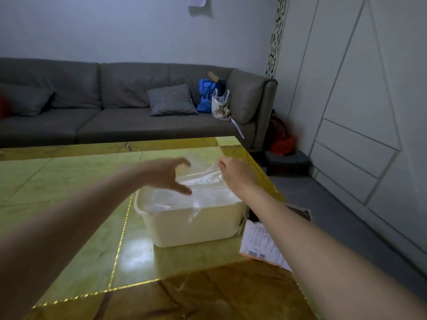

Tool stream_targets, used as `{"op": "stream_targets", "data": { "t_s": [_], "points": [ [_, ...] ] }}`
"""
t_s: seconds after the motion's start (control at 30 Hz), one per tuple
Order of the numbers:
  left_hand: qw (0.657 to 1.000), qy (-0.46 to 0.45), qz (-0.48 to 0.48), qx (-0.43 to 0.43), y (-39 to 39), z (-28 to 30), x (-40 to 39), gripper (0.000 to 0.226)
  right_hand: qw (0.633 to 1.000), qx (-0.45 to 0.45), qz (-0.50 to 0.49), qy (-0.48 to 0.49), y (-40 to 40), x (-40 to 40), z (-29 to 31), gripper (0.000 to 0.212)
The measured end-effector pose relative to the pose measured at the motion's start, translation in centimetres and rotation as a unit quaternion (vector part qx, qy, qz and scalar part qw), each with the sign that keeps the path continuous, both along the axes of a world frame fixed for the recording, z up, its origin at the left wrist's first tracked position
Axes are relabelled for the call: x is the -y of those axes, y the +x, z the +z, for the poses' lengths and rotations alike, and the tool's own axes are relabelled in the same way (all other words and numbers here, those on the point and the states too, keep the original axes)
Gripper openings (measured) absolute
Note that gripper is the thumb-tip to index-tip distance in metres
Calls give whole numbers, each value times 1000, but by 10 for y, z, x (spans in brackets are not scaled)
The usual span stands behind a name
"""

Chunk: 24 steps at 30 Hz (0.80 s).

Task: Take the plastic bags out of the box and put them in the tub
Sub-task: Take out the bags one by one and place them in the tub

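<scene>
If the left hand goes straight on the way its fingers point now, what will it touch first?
Most likely the clear plastic bag held up over the tub. The left hand is spread open towards it, very close, though depth is unclear.

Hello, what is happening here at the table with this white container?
A person is putting clear plastic bags into a cream tub on the yellow-green table. The right hand pinches the edge of a bag above the tub, and the left hand is spread open over the pile. The cardboard box lies beside the tub on the right, partly hidden by the right arm.
</scene>
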<state>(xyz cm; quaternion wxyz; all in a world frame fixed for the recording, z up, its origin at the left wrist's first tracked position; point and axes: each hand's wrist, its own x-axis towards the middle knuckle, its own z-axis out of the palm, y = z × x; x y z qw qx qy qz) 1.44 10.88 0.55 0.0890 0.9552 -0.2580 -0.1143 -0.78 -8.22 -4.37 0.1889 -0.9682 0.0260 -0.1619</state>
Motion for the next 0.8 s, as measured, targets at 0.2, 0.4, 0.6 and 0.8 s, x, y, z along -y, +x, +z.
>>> {"op": "stream_targets", "data": {
  "t_s": [0.2,0.4,0.6,0.8],
  "points": [
    [980,156,43,-119,23,-36,12,94,976,-72,-12,-206,2,-5,13,24],
    [982,150,31,-110,32,-45,18,104,970,-70,76,-222,-4,-13,37,27],
    [985,155,10,-79,34,-58,15,99,908,-345,109,-210,0,-14,9,45],
    [988,80,62,-119,34,-54,5,75,908,-336,99,-229,3,-11,4,44]
  ]
}}
